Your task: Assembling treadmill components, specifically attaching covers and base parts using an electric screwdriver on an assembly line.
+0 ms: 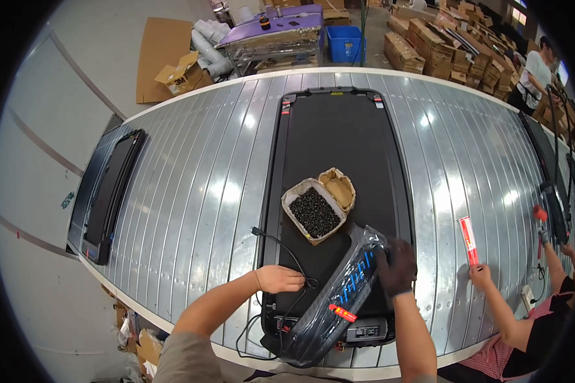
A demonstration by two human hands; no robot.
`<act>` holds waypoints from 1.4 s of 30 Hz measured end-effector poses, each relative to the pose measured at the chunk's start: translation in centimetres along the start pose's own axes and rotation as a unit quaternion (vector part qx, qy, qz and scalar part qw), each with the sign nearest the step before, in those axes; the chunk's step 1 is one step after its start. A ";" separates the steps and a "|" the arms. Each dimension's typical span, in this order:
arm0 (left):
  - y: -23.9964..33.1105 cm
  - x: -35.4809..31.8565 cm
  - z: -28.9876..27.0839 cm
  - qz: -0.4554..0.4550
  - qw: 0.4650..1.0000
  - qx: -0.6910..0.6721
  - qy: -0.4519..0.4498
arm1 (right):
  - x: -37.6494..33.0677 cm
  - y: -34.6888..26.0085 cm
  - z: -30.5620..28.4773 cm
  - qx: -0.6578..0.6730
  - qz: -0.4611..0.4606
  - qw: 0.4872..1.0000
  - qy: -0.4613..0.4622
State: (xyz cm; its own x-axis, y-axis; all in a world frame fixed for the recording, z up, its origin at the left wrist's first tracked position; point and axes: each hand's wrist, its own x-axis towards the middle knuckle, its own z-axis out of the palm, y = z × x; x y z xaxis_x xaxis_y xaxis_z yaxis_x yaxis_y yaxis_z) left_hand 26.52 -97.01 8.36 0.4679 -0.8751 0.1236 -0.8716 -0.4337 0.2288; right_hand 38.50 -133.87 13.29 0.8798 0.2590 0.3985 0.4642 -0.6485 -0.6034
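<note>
A black treadmill deck (pixel 335 127) lies lengthwise before me, its near end showing a metal motor part (pixel 366 330). A long black cover in clear plastic (pixel 329 309), with blue stripes and a red label, lies tilted across that end. My right hand (pixel 398 267), in a dark glove, grips the cover's upper end. My bare left hand (pixel 281 279) rests on the deck's left side, fingers stretched out beside a black power cord (pixel 281 244). On the belt stand a lined box of small black screws or similar pieces (pixel 314 212) and a paper-lined container (pixel 338 189).
The slatted metal table (pixel 204 191) carries another black deck (pixel 115 198) at far left and more at far right. A co-worker's hand (pixel 480 276) holds a red-and-white strip (pixel 468 239); another person's hand is near a red-headed mallet (pixel 540 214). Cartons (pixel 421 41) are stacked behind.
</note>
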 end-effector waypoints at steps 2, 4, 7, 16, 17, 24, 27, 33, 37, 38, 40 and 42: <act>-0.5 -1.4 -2.3 0.003 1.000 -0.017 -0.004 | 2.6 -2.8 1.6 0.030 -0.006 0.999 -0.014; -0.5 -2.0 -3.9 -0.103 0.990 -0.091 0.007 | 3.7 -3.6 3.5 0.028 0.034 0.997 -0.066; 0.8 -1.6 -3.2 -0.611 0.719 -0.266 0.197 | 4.1 -3.2 4.5 0.022 0.141 0.973 -0.183; -1.2 -5.8 0.2 -0.722 0.633 -0.030 0.277 | 3.7 -5.7 4.7 -0.094 0.096 0.931 -0.341; -1.2 -12.2 2.3 -0.659 0.669 0.107 0.327 | 5.9 -9.7 5.1 -0.098 0.104 0.894 -0.425; -5.0 -0.6 0.4 -0.544 0.742 -0.112 0.375 | 5.2 -7.9 0.7 -0.045 0.197 0.905 -0.375; -7.2 6.1 -3.2 -0.501 0.827 -0.044 0.251 | 2.6 -4.3 -3.3 0.010 0.224 0.940 -0.257; 1.9 10.3 -10.6 -0.521 0.772 0.044 0.362 | -0.2 -3.0 -14.4 -0.074 0.249 0.943 -0.209; 19.8 4.9 -7.5 -0.572 0.678 -0.036 0.459 | -3.0 -3.8 -17.3 -0.091 0.294 0.932 -0.192; 24.9 2.9 -5.3 -0.621 0.653 0.021 0.432 | -3.6 -4.4 -17.9 -0.079 0.329 0.919 -0.200; 32.8 2.6 -3.0 -0.731 0.504 -0.125 0.442 | -6.1 -5.1 -18.8 -0.081 0.321 0.925 -0.185; 37.0 3.9 -3.2 -0.782 0.393 -0.222 0.430 | -9.5 -5.5 -19.7 -0.052 0.345 0.926 -0.146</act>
State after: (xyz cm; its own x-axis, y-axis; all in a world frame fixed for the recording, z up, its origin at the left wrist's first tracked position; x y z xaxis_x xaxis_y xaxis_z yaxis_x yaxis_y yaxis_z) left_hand -3.46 -115.79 20.40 0.4229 0.8660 -0.2667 0.6019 -0.0485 0.7971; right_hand 25.57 -146.85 26.48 0.9603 -0.0699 -0.2699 -0.2176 -0.7931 -0.5689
